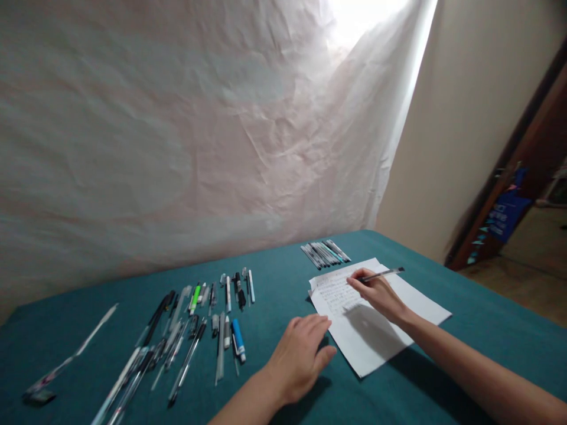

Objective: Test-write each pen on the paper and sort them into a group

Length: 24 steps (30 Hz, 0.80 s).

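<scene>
From my remote seat I take the sheet of paper as my marker: it lies flat on the teal, cloth-covered desk, white, thin and rectangular, turned at an angle. Its far half carries several lines of small handwriting, too fine for me to read, while the near half is bare, so I judge the page roughly half filled with the rest left to cover. The right hand rests on the written part, its grip closed around a slim dark pen with a clear, glossy barrel; the tip meets the paper at the sheet's far left area and the tail slants away to the right. The left hand lies palm down on the cloth just left of the sheet, its grip open and holding nothing, fingertips at or very near the paper's edge; I cannot tell whether they touch it. Just beyond the sheet, a tidy row of pens sits side by side, dark and silvery. Well to the left of the sheet lies a loose scatter of pens, plastic sticks in black, white and clear, one blue-capped pen and one green pen among them. Behind the sheet hangs a creased white backdrop, matte and papery.
</scene>
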Each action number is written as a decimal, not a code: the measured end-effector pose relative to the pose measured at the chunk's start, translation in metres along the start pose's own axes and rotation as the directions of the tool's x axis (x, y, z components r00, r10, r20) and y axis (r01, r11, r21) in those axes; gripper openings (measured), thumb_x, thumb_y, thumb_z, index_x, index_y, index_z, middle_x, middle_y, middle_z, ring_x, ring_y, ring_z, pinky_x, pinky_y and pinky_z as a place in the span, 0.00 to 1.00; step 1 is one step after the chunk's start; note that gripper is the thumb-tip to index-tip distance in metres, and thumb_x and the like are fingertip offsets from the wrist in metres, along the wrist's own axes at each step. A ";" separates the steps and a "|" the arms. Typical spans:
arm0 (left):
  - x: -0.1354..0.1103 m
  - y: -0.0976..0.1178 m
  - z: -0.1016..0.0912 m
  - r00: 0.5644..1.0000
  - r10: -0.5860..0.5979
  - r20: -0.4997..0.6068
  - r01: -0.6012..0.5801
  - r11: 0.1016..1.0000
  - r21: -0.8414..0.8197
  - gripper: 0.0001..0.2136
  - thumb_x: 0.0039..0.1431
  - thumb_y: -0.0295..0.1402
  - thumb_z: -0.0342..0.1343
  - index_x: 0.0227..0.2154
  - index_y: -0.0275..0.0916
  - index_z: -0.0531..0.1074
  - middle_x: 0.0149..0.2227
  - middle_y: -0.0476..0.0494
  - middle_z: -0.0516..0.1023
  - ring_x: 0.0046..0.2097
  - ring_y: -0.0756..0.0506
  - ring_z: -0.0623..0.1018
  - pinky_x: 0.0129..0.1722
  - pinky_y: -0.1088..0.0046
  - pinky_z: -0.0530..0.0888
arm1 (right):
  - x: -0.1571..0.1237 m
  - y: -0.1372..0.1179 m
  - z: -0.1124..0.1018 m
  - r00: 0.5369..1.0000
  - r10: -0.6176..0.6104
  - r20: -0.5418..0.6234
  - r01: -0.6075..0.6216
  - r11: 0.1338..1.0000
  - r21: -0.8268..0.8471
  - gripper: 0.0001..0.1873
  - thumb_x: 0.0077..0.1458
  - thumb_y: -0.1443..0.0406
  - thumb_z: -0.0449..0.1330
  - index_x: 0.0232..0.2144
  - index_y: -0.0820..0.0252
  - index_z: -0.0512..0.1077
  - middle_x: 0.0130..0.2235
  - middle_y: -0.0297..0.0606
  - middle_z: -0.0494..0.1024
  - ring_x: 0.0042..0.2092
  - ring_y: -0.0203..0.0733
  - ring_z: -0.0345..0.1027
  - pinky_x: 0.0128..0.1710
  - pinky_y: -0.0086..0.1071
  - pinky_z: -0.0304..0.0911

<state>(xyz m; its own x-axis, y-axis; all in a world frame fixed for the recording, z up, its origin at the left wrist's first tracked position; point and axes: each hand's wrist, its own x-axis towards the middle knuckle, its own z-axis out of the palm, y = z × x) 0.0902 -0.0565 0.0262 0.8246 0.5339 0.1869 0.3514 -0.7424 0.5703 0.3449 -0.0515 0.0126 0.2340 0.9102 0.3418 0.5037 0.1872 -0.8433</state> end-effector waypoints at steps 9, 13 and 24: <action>0.001 0.000 0.005 0.985 0.039 0.166 -0.069 0.982 0.176 0.22 0.59 0.44 0.41 0.56 0.45 0.55 0.59 0.46 0.56 0.60 0.41 0.54 0.56 0.58 0.51 | -0.017 0.038 -0.026 0.996 0.076 0.056 -0.076 0.997 -0.009 0.09 0.49 0.60 0.55 0.28 0.60 0.68 0.23 0.32 0.69 0.25 0.34 0.61 0.26 0.29 0.57; 0.002 -0.002 0.007 0.986 0.040 0.163 -0.068 0.983 0.170 0.22 0.59 0.44 0.41 0.56 0.45 0.56 0.59 0.46 0.56 0.59 0.41 0.54 0.56 0.58 0.50 | -0.018 0.034 -0.029 0.989 0.083 0.121 -0.084 0.996 0.001 0.10 0.49 0.61 0.54 0.32 0.61 0.69 0.24 0.34 0.70 0.27 0.37 0.63 0.28 0.31 0.59; 0.003 -0.003 0.007 0.983 0.047 0.175 -0.080 0.980 0.184 0.22 0.59 0.44 0.41 0.55 0.45 0.56 0.59 0.46 0.56 0.59 0.41 0.55 0.56 0.58 0.51 | -0.021 0.049 -0.026 0.997 0.074 0.023 -0.071 0.994 -0.086 0.10 0.50 0.61 0.52 0.22 0.58 0.61 0.16 0.28 0.65 0.18 0.33 0.58 0.20 0.27 0.54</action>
<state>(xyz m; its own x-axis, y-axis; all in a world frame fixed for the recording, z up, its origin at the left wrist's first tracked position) 0.0949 -0.0554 0.0196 0.9051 0.4193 0.0704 0.3603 -0.8443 0.3967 0.3857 -0.0709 -0.0249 0.2509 0.9299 0.2691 0.5556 0.0893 -0.8266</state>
